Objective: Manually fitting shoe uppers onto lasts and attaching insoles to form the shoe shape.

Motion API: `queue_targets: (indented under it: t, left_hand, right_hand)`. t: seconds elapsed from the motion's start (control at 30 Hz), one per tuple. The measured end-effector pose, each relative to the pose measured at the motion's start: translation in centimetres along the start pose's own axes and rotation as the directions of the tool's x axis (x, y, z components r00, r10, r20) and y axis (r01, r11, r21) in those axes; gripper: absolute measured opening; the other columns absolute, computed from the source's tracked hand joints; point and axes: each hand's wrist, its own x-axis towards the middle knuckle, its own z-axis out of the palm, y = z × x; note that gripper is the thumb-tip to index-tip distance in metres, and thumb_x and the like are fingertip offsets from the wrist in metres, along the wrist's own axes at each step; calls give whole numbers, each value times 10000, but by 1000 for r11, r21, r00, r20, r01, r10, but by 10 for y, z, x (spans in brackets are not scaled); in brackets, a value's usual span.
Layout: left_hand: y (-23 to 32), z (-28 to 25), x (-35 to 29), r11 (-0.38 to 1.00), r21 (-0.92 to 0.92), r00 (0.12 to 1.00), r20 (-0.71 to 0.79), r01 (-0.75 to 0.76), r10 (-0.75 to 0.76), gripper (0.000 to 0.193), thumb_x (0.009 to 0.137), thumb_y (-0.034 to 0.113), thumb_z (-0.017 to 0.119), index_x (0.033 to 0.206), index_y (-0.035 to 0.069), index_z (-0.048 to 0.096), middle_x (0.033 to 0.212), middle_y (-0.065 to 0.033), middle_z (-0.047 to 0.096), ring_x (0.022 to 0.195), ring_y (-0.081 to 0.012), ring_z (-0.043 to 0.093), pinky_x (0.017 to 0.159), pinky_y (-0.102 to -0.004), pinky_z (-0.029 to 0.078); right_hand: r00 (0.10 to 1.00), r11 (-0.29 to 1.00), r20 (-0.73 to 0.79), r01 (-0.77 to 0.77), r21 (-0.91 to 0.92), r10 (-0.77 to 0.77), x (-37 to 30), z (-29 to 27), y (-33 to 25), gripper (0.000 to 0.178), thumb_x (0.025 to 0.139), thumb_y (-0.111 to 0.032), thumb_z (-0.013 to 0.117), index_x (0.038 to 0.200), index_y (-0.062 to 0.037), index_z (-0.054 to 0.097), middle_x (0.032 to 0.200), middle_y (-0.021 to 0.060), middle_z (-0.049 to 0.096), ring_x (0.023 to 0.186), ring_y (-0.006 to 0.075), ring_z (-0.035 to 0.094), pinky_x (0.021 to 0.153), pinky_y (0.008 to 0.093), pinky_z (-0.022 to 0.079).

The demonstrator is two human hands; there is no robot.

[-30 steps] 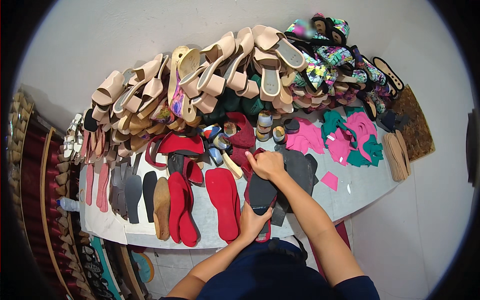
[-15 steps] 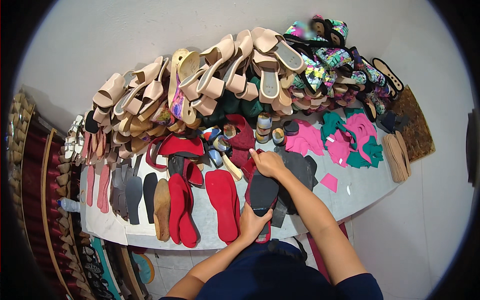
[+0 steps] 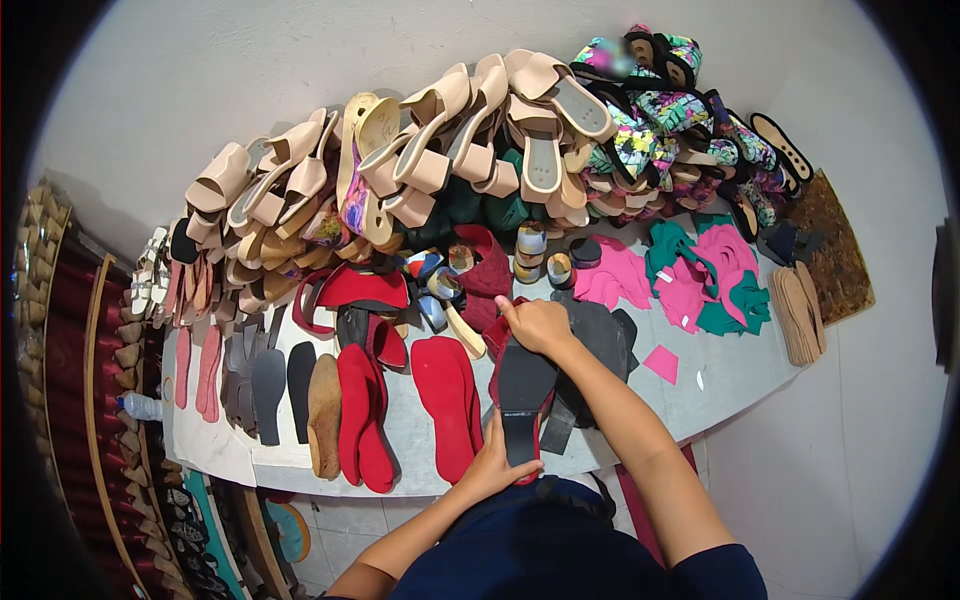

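A red sandal with a black outsole (image 3: 525,382) is held sole up at the table's front edge, its toe end pointing away from me. My right hand (image 3: 538,325) grips the toe end, thumb over the red edge. Lower down, my left hand (image 3: 492,462) wraps the narrow heel end, its thumb lying across the black sole. Just left of it lie red padded insoles (image 3: 443,405), with another red pair (image 3: 362,420) further left. Black sheet pieces (image 3: 598,345) lie under and beside my right wrist.
Beige sandals (image 3: 425,165) and patterned ones (image 3: 650,125) are piled along the wall. A wooden shoe last (image 3: 323,420) and grey sole pieces (image 3: 267,395) lie to the left. Pink scraps (image 3: 612,275), green scraps (image 3: 745,305) and stacked tan insoles (image 3: 797,318) are on the right.
My left hand has slid down the sole toward the heel, uncovering more of the black narrow part. My right hand stays on the toe end.
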Motion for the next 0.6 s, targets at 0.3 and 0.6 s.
queue_targets:
  t: [0.3,0.6]
  left_hand:
    - [-7,5,-5,998,-1,997,38,62,-62,1088,708,394,669,1282,-93,-115,1325,-314,78,1268,-365,128,1028,-379,181]
    - [-3,3,-5,998,-28,999,16,51,-51,1079,709,383,671,1288,-83,-111,1330,-302,85,1268,-360,136,1022,-379,195]
  right_hand:
    - [985,988,168,-59,139,35,-1,-17,3,820,857,-558,54,661,3,619,758,249,583,790,411,553,744,459,421]
    - [987,932,149,-113,343,64,5,-14,19,847,845,-580,39,715,19,624,745,211,600,781,360,572,753,416,425]
